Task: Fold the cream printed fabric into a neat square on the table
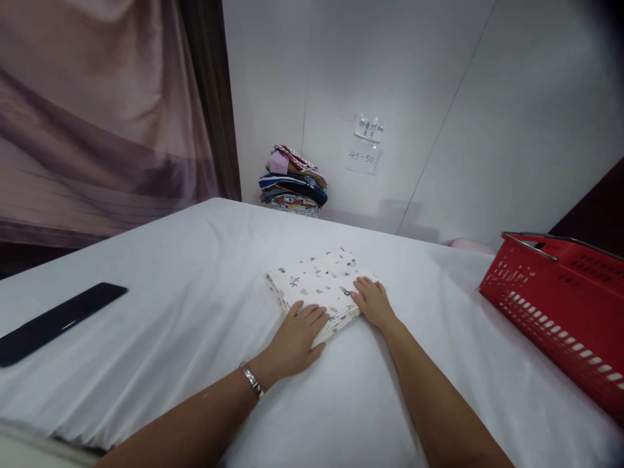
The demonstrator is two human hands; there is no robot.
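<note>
Two hands lie flat and slightly apart on a folded cloth [316, 279] mid-sheet.
The black slab [63, 325] is cut off by the left edge; beyond the far edge of the white sheet [195, 260], the pile [292, 185] has its base hidden. The left hand [299, 335], fingers spread, covers the cloth's near-left edge; the upper note [369, 128] on the wall is hard to read. The right hand [374, 302] covers the cloth's right corner, and the red basket [546, 279] runs out of view, its contents hidden.
</note>
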